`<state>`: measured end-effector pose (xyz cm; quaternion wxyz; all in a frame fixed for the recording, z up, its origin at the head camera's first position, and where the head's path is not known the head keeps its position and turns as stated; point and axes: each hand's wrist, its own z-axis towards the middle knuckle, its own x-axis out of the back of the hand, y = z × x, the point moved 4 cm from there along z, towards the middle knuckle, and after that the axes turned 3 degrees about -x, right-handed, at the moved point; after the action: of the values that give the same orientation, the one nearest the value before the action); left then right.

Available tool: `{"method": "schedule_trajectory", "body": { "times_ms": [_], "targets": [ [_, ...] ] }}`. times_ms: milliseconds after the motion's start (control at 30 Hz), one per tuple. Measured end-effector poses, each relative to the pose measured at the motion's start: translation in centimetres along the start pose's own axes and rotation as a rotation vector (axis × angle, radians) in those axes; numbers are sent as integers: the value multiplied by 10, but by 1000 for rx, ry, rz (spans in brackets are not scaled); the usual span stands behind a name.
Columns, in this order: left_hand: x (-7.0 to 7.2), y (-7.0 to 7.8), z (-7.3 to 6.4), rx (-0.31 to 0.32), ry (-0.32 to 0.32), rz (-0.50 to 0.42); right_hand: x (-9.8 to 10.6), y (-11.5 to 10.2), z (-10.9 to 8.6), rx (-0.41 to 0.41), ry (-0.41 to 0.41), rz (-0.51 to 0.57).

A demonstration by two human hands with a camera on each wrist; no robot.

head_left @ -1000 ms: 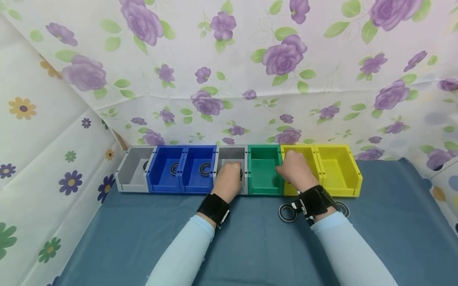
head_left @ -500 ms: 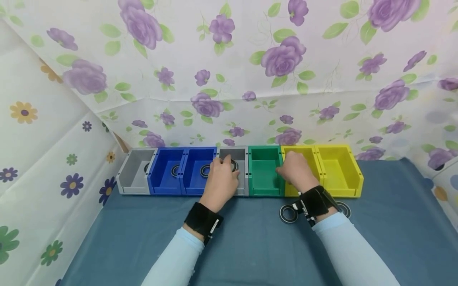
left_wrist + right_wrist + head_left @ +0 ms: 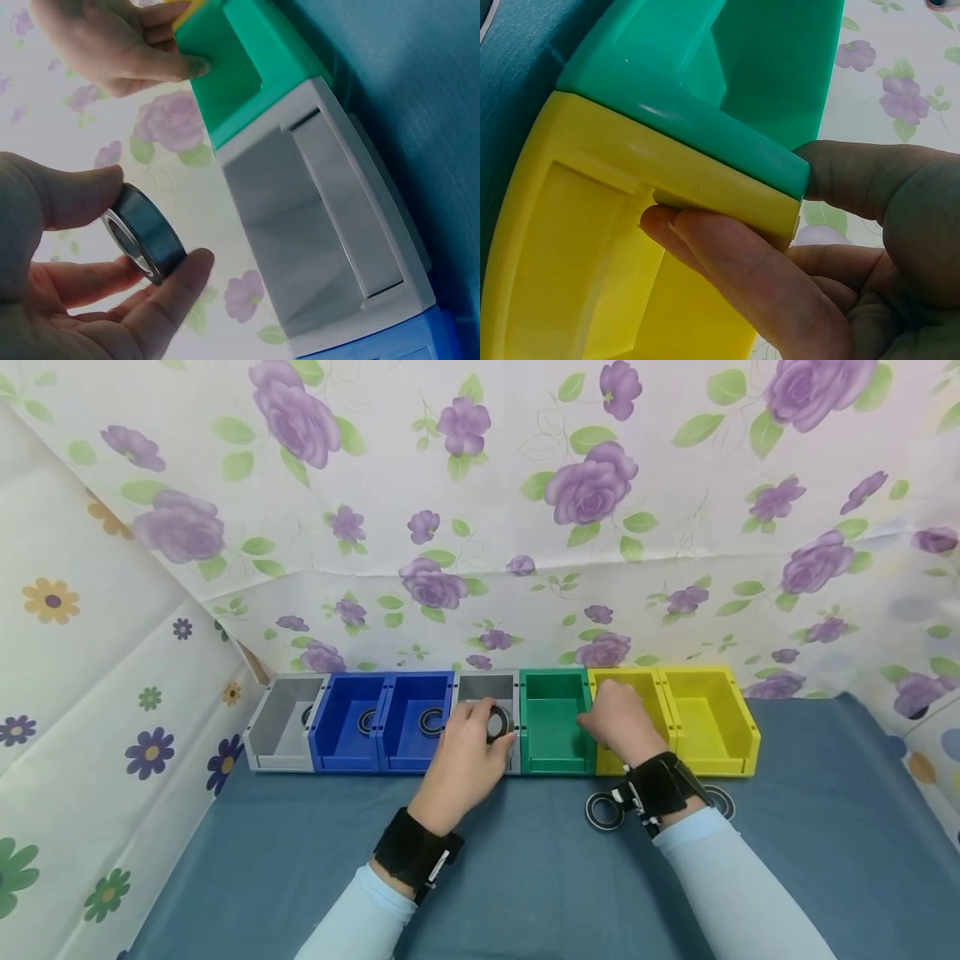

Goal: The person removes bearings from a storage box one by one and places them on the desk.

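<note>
My left hand [image 3: 467,758] pinches a ball bearing [image 3: 146,232] between thumb and fingertips, its ring tilted on edge in the left wrist view. In the head view the hand is over the front of the middle grey bin [image 3: 277,225], whose inside shows bare in the left wrist view. At the joint of the green bin [image 3: 553,714] and the yellow bin [image 3: 562,247] is my right hand [image 3: 622,718]. It grips their adjoining side walls, with the thumb on the green side and fingers inside the yellow one.
Two blue bins [image 3: 347,760] each hold a bearing, and the far-left grey bin [image 3: 281,760] has one partly hidden. Another yellow bin [image 3: 708,727] ends the row. Bearings [image 3: 604,811] lie on the blue cloth near the right wrist. A flowered sheet [image 3: 480,527] hangs behind.
My left hand has come up out of the middle grey bin with a bearing, its wrist shifting left and toward me. The right hand keeps its grip in place.
</note>
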<state>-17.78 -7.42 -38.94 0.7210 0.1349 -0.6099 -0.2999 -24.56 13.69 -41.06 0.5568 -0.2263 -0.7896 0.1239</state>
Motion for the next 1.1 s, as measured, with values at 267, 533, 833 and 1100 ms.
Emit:
{"method": "schedule_trajectory", "body": {
  "times_ms": [267,533,833,1100],
  "targets": [
    [-1,14,-17,-185,25,-26,-2,2,3,-4,7,-4],
    [-17,26,-30,-293,-44,-37,-2,3,4,9,15,-15],
    [-39,29,-37,-295,-160,-31,-1,1,3,31,16,-9],
    [-57,27,-40,-244,-265,-7,-1,-1,1,7,8,-17]
  ]
}}
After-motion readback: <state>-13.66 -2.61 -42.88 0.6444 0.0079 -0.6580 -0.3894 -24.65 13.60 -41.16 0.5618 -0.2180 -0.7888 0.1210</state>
